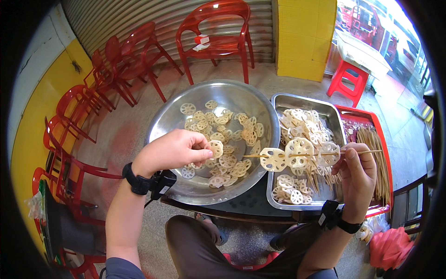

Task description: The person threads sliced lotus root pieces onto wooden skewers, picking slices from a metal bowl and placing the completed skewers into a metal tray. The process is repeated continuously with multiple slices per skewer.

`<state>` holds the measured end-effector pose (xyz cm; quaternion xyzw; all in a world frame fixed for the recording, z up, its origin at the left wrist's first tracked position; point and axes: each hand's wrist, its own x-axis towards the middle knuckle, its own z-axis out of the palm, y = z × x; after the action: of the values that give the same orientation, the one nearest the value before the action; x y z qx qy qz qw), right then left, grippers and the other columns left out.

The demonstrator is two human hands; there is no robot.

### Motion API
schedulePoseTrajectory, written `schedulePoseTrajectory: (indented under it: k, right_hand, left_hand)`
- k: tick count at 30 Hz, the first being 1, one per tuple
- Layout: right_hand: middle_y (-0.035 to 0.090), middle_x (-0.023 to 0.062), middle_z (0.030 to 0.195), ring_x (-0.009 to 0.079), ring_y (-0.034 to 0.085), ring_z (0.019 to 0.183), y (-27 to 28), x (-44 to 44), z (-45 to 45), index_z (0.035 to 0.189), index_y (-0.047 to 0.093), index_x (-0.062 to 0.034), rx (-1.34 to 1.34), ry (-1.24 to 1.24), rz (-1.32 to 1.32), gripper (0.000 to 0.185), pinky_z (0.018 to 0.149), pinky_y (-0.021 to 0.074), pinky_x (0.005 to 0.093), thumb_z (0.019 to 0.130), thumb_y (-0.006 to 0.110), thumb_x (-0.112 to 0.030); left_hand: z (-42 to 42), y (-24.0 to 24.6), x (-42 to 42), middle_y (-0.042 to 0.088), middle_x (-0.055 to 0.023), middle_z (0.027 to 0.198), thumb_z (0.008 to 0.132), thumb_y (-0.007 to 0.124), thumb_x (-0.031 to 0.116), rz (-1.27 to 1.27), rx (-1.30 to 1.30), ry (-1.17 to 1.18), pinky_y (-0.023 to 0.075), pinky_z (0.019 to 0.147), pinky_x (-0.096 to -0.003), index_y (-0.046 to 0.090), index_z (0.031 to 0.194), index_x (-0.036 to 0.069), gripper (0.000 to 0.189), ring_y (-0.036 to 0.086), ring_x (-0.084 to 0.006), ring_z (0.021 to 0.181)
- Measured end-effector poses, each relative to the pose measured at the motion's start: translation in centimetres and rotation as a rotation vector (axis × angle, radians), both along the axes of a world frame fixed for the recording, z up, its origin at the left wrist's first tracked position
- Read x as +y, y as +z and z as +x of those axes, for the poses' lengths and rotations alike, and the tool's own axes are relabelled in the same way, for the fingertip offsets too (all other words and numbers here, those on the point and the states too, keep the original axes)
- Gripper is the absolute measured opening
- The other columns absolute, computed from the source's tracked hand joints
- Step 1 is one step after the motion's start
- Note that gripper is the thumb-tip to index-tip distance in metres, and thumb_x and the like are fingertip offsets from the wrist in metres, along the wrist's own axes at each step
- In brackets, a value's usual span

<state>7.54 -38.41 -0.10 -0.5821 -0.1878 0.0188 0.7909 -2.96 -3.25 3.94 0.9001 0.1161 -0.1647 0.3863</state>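
Between the thumb and fingers of my left hand [186, 148] is a single lotus root slice [216, 149], held above a wide steel basin [167, 120]. More loose lotus root slices [228, 161] lie inside that basin. My right hand [359, 169] grips a bamboo skewer [252, 156] near its blunt end. The pointed end faces left, towards my left hand. Three lotus root slices [299, 152] are threaded on it. Below the skewer sits a rectangular steel tray [278, 101], holding a heap of skewered slices [296, 120] and a smaller pile of slices [292, 190] at the front.
A red tray [383, 146] with many bare bamboo skewers [371, 139] adjoins the steel tray on the right. The dark table edge [237, 212] runs before my knees. Red plastic chairs [216, 48] line the shutter and left wall. A red stool [350, 82] bears a white basket [362, 52].
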Motion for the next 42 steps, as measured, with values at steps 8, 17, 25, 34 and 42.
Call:
schedulePoseTrajectory:
  k: [8,17,25,34,42]
  right_hand:
    - [0.062,0.0069,0.079,0.0113,0.057,0.070,0.3,0.3,-0.2,0.095,0.061,0.0019,-0.001,0.025,-0.011,0.013,0.065,0.0479,0.0253,0.097,0.060,-0.011]
    - [0.063,0.0069,0.078,0.0112,0.058,0.068,0.2,0.5,-0.1,0.095,0.062,0.0022,-0.004,0.047,-0.029,0.013,0.064,0.0480,0.0248,0.096,0.061,-0.011]
    - [0.065,0.0072,0.080,0.0114,0.059,0.069,0.1,0.7,-0.3,0.095,0.063,0.0022,0.009,0.057,-0.044,0.013,0.065,0.0479,0.0241,0.095,0.063,-0.011]
    - [0.067,0.0088,0.082,0.0112,0.061,0.069,0.0,1.8,-0.7,0.098,0.064,0.0027,0.004,0.067,0.047,0.012,0.064,0.0499,0.0239,0.095,0.063,-0.009]
    - [0.067,0.0086,0.083,0.0105,0.061,0.069,-0.2,2.0,-0.4,0.098,0.063,0.0027,-0.038,0.031,0.027,0.012,0.064,0.0498,0.0235,0.096,0.062,-0.009]
  left_hand:
    - [-0.8,-0.1,-1.1,0.068,-0.0121,0.078,0.089,0.063,0.025,0.458,-0.275,0.002,0.0509,0.067,-0.0358,0.067,0.087,0.004,0.021,0.066,-0.0258,0.072]
    - [-1.0,-1.1,-0.9,0.067,-0.0140,0.078,0.089,0.060,0.026,0.671,-0.118,-0.221,0.0512,0.069,-0.0455,0.070,0.084,0.008,0.021,0.065,-0.0354,0.076]
    - [-1.0,-0.3,-1.2,0.069,-0.0142,0.078,0.087,0.064,0.020,0.275,-0.282,0.056,0.0517,0.065,-0.0358,0.066,0.090,0.002,0.018,0.069,-0.0258,0.071]
    - [-2.1,0.2,-4.2,0.066,-0.0055,0.093,0.093,0.065,0.012,-0.392,-0.335,0.227,0.0517,0.076,-0.0262,0.051,0.096,0.004,0.017,0.067,-0.0129,0.090]
    - [-2.9,-1.0,-4.9,0.066,-0.0124,0.101,0.098,0.058,0.012,-0.712,-0.372,0.347,0.0535,0.080,-0.0295,0.046,0.101,0.005,0.014,0.068,-0.0189,0.092]
